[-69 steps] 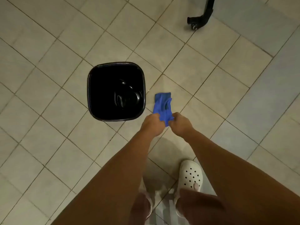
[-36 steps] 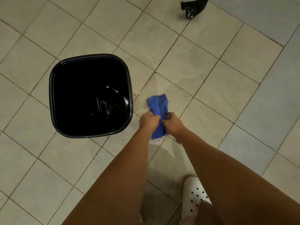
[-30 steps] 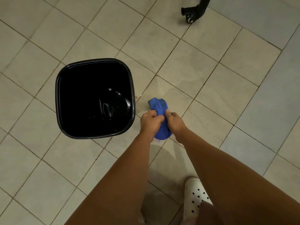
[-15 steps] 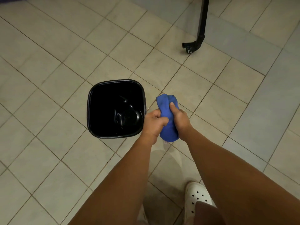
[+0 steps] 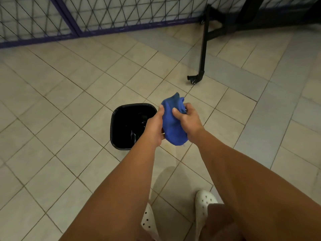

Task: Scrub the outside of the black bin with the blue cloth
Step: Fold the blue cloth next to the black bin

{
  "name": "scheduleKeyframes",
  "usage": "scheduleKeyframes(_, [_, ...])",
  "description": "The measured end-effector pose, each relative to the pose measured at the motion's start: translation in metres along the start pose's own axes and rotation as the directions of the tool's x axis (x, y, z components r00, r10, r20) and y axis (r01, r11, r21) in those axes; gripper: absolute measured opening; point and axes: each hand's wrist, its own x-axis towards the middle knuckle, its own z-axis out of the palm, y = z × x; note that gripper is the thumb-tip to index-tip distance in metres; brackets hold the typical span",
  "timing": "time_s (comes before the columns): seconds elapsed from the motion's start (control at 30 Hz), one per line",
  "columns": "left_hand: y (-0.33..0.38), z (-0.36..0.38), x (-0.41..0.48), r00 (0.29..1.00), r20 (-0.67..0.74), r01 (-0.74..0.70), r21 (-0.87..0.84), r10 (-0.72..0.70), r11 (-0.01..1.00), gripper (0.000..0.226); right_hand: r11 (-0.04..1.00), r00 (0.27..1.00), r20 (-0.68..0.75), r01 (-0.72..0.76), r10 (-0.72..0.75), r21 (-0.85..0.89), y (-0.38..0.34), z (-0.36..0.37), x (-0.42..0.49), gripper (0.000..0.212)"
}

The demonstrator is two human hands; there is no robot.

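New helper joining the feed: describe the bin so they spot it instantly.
On the tiled floor, nearer than the wire fence, look beside the left hand holding the blue cloth. The bin is the only glossy black, open-topped, rounded-square container.

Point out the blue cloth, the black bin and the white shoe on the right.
blue cloth (image 5: pixel 173 129): head view, middle of the bunched fabric.
black bin (image 5: pixel 133 105): head view, far rim.
white shoe (image 5: pixel 205 200): head view, toe with holes.

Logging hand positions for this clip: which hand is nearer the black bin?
Left. The left hand overlaps the bin at its right rim in this view; the right hand is farther right, beyond the blue cloth both grip.
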Motion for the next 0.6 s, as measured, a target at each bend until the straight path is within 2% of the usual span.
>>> scheduleKeyframes(0.1, [0.011, 0.009, -0.010, 1.000, 0.009, 0.026, -0.045, -0.026, 0.999, 0.053, 0.999, 0.998, 0.057, 0.029, -0.027, -0.020, -0.007, -0.004, -0.005, 0.021])
scheduleKeyframes(0.2, [0.018, 0.019, -0.015, 0.998, -0.069, 0.009, -0.063, -0.014, 0.998, 0.034, 0.997, 0.997, 0.051, 0.064, -0.062, -0.038, -0.008, -0.014, -0.002, 0.023])
scheduleKeyframes(0.3, [0.024, 0.027, -0.016, 0.980, -0.132, -0.159, -0.056, 0.151, 0.986, 0.012, 0.985, 0.994, 0.019, 0.105, -0.103, -0.140, -0.012, -0.024, 0.004, 0.029])
scheduleKeyframes(0.37, [0.029, 0.029, -0.014, 0.959, -0.134, -0.254, -0.019, 0.249, 0.967, 0.006, 0.982, 0.995, 0.012, 0.096, -0.095, -0.160, -0.015, -0.027, 0.011, 0.037])
scheduleKeyframes(0.47, [0.032, 0.029, -0.003, 0.926, -0.114, -0.348, 0.102, 0.359, 0.932, 0.006, 0.992, 0.999, 0.032, -0.008, 0.012, -0.129, -0.016, -0.027, 0.022, 0.048])
scheduleKeyframes(0.6, [0.030, 0.020, 0.012, 0.911, -0.074, -0.391, 0.156, 0.405, 0.907, 0.006, 0.965, 0.959, 0.192, -0.234, 0.209, 0.115, -0.011, -0.021, 0.028, 0.039])
